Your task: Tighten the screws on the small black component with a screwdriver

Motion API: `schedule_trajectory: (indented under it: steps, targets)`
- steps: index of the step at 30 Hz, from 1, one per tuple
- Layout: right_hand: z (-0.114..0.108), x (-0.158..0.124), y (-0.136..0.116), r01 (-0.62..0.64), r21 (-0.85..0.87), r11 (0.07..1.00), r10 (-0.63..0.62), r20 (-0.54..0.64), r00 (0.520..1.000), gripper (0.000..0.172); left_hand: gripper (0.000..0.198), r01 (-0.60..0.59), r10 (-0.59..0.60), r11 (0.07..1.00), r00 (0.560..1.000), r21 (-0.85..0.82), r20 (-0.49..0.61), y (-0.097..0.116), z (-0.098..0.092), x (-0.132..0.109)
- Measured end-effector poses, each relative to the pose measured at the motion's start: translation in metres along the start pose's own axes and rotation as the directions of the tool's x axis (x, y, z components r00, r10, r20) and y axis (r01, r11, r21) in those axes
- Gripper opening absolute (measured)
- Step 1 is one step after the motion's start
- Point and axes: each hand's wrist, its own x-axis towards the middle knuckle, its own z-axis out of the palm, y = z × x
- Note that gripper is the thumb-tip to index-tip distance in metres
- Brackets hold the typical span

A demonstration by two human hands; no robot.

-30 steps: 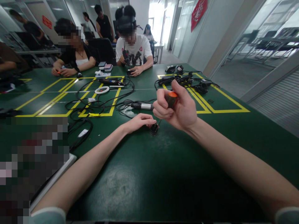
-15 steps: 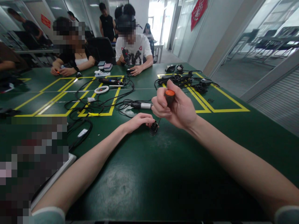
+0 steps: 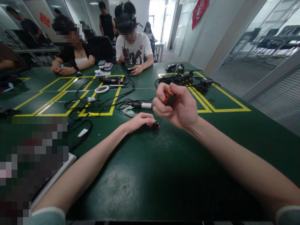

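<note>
My right hand (image 3: 179, 106) is wrapped round the orange and dark handle of a screwdriver (image 3: 169, 98), whose thin shaft slants down toward a small black round part (image 3: 154, 127). That part rests on the green table (image 3: 145, 175), in front of me. Closed on the part's far left side are the fingers of my left hand (image 3: 142, 122). Where the screwdriver's tip meets the part is too small to make out.
Just beyond my hands lies a silver and black cylindrical tool (image 3: 142, 105) with a cable. Black cables (image 3: 103, 100) and a white tape ring (image 3: 101, 89) are at left, more cables (image 3: 185, 78) at back right. Across the table, people sit; one person (image 3: 134, 50) holds a tool.
The screwdriver's handle has turned and tilted in my right hand, and its fingers have shifted, showing more of the handle's side. My left hand and the black part have hardly moved.
</note>
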Motion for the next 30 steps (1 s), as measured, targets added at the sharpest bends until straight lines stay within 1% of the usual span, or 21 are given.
schedule_trajectory:
  steps: [3,6,9,15,20,24,30]
  targets:
    - [0.0,0.0,0.0,-0.028,0.007,1.0,0.028,-0.008,1.0,0.052,0.028,0.009,-0.009,1.0,1.0,0.011,-0.001,0.001,0.0,-0.001]
    - [0.0,0.0,0.0,-0.036,-0.024,0.999,0.036,-0.026,0.999,0.051,0.027,0.009,-0.009,1.0,1.0,0.015,-0.003,0.001,0.0,-0.001]
    - [0.0,-0.001,-0.001,-0.01,-0.044,0.999,0.009,-0.003,1.0,0.047,0.027,0.011,-0.011,1.0,1.0,0.017,-0.006,0.001,0.0,-0.001]
    - [-0.002,-0.002,0.0,0.02,-0.016,1.0,-0.019,0.049,0.999,0.04,0.022,0.014,-0.014,1.0,0.999,-0.008,-0.029,0.002,0.003,0.001]
    - [-0.003,-0.002,0.001,0.003,-0.032,0.999,-0.002,0.031,1.0,0.04,0.015,0.002,-0.003,1.0,0.999,-0.027,-0.049,0.002,0.008,0.003]
    - [-0.001,-0.001,0.001,0.005,-0.029,1.0,-0.004,0.032,0.999,0.042,0.015,-0.01,0.008,1.0,0.998,-0.028,-0.055,0.004,0.011,0.003]
    - [-0.001,-0.001,0.0,-0.02,-0.039,0.999,0.02,-0.002,1.0,0.044,0.013,0.002,-0.004,1.0,0.998,-0.021,-0.067,0.008,0.014,0.002]
